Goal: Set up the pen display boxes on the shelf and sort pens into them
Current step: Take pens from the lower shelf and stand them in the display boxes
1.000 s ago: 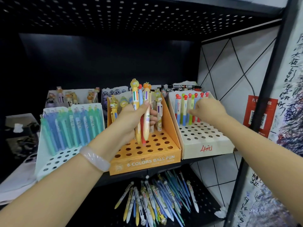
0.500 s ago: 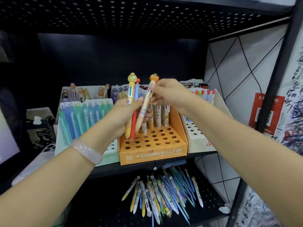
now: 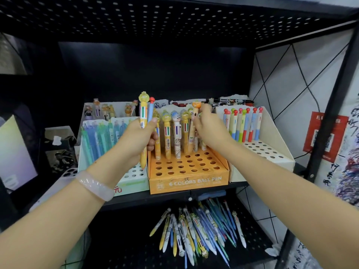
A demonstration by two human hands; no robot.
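Note:
An orange display box [image 3: 186, 179] marked "6 COLORS BALL PEN" stands mid-shelf, with cartoon-topped pens in its back row. My left hand [image 3: 138, 138] grips two pens upright: a fat yellow pen [image 3: 143, 115] and a thin blue pen with a red cap [image 3: 150, 111]. My right hand [image 3: 209, 131] pinches an orange-topped pen [image 3: 192, 131], its tip down among the back-row holes. A cream box [image 3: 272, 136] with red-capped pens stands at the right. At the left is a pale green box [image 3: 134, 181] holding blue-green pens.
A heap of loose pens [image 3: 196, 232] lies on the lower black shelf. More boxes with figure pens [image 3: 103, 111] stand behind. A black upright post [image 3: 328, 105] and a red sign [image 3: 322, 138] are at the right. Dark clutter [image 3: 58, 148] sits at the left.
My right hand took the orange-topped pen out of my left hand's bundle and carried it right and down into the orange box's back row. My left hand now holds two pens.

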